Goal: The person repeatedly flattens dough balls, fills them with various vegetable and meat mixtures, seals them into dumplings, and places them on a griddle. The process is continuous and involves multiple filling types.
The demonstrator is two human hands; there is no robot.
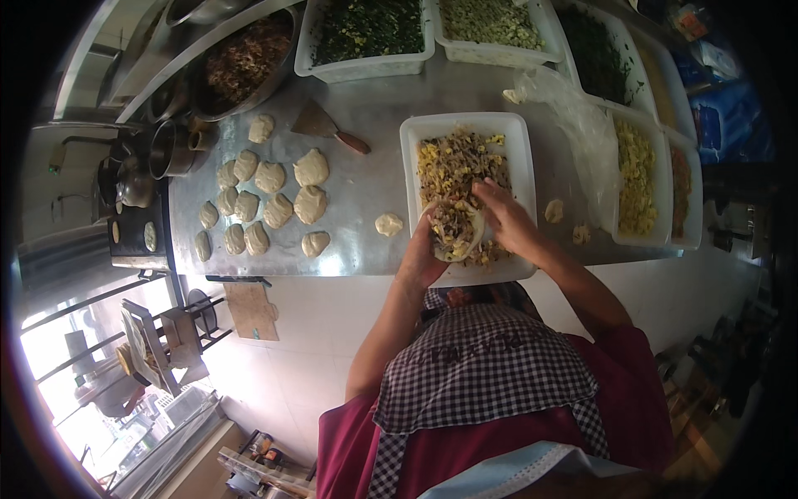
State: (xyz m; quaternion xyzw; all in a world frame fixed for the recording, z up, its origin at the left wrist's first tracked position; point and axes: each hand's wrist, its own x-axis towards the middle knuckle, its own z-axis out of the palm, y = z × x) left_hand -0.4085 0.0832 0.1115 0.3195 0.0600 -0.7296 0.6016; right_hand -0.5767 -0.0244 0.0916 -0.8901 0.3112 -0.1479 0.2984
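My left hand (426, 254) cups a round dough wrapper (479, 227) heaped with filling (450, 226) of noodle-like shreds, dark bits and yellow egg. Just right of the wrapper is my right hand (504, 215), thumb and fingers apart and nothing visible between them. Its fingertips are over the loose filling (461, 162); whether they touch it I cannot tell. Both hands are above a white plastic tray (523, 143) at the front of the steel worktable (368, 187). A small flattened dough piece (389, 224) lies left of the tray.
Several rounded dough pieces (269, 177) sit at the left, below a wooden-handled scraper (330, 128). A steel bowl (243, 68) of brown filling and tubs of chopped greens (368, 31) line the back. At right are a plastic bag (580, 137), an egg tub (636, 181) and dough scraps (553, 211). A griddle (134, 234) adjoins the left end.
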